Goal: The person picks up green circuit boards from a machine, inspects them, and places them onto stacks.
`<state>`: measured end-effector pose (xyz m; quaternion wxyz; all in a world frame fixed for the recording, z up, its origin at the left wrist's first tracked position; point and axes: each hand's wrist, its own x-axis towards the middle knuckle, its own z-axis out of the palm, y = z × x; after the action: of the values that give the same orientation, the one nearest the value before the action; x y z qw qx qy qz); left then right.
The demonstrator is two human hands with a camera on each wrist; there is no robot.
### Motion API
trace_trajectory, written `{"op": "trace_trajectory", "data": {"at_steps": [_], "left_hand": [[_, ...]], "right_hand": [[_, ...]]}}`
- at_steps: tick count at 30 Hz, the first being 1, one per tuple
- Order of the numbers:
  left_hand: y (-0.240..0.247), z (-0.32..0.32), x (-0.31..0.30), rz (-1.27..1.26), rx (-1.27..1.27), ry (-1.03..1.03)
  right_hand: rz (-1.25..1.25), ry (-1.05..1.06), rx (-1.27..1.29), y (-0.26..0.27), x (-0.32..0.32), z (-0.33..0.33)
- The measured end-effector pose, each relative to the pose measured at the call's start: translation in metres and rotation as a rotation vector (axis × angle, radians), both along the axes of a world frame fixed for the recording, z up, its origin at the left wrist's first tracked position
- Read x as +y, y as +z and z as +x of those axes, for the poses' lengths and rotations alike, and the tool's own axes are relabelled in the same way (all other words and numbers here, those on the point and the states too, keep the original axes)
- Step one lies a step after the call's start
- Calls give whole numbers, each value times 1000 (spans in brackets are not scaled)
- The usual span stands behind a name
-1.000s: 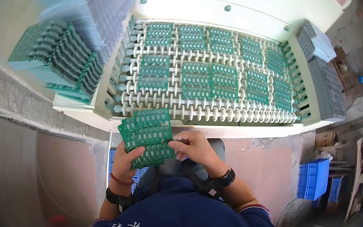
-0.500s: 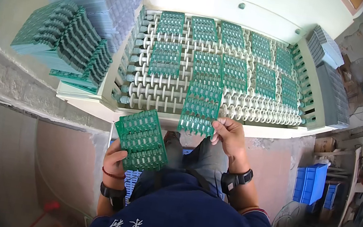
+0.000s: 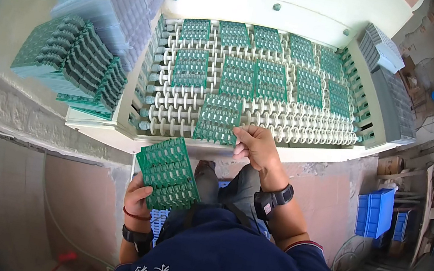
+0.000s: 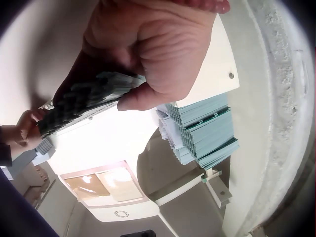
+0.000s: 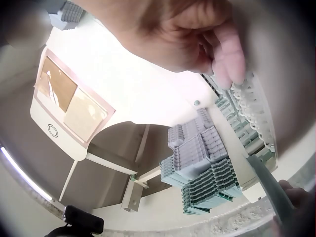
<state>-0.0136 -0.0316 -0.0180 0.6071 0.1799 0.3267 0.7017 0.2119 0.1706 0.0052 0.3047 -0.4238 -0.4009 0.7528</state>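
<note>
White ringed rollers (image 3: 309, 129) show near right, green rectangular boards (image 3: 271, 81) beyond; left hand (image 3: 138, 197) grips board stack (image 3: 167, 170), right hand (image 3: 258, 149) single board (image 3: 217, 117).

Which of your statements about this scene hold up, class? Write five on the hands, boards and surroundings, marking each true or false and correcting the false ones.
1. The right hand pinches a green board. True.
2. The left hand is empty. False: it holds green boards.
3. Boards lie in two rows on the rollers. True.
4. The larger bin is yellow. False: it is blue.
5. A red band circles the left wrist. True.
</note>
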Motion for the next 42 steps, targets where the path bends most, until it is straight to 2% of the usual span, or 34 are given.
{"op": "trace_trajectory", "data": {"at_steps": [5,7,11,13,14,15,17,18,19,21,22,26,29,32,33,35,36,42], "left_hand": [[2,-5,-7,30,2,26],[4,-9,-9,57,-2,9],[6,-14,-13,119,12,19],[7,-16,-14,121,21,37],[9,-14,-14,108,13,52],[10,-12,-14,92,3,69],[9,-13,-17,84,0,70],[8,-13,-17,78,0,59],[7,-13,-17,78,-1,59],[5,-12,-17,56,-9,62],[4,-12,-16,59,-8,58],[7,-10,-12,41,15,78],[6,-11,-15,22,27,68],[11,-11,-12,21,26,70],[13,-10,-11,25,16,69],[10,-10,-10,17,17,70],[10,-10,-9,13,21,63],[13,-6,-2,9,25,35]], "right_hand": [[55,41,29,1,-5,-8],[151,95,-107,8,-7,-19],[239,191,-147,16,-5,-42],[384,250,-343,19,-1,-50],[760,271,-562,17,4,-49],[764,280,-560,14,8,-49],[1150,-114,-735,11,16,-49],[1189,-41,-965,22,21,-45],[1190,-41,-967,18,31,-45],[1441,-75,-1130,1,51,-46],[1256,81,-1186,-4,57,-48],[1345,104,-1192,-7,67,-58],[1242,222,-1215,1,66,-62],[1329,159,-1094,3,57,-58],[1330,167,-1089,5,49,-59],[1380,262,-912,9,32,-60],[1460,297,-895,5,22,-61],[1495,339,-992,3,-23,-73]]}}
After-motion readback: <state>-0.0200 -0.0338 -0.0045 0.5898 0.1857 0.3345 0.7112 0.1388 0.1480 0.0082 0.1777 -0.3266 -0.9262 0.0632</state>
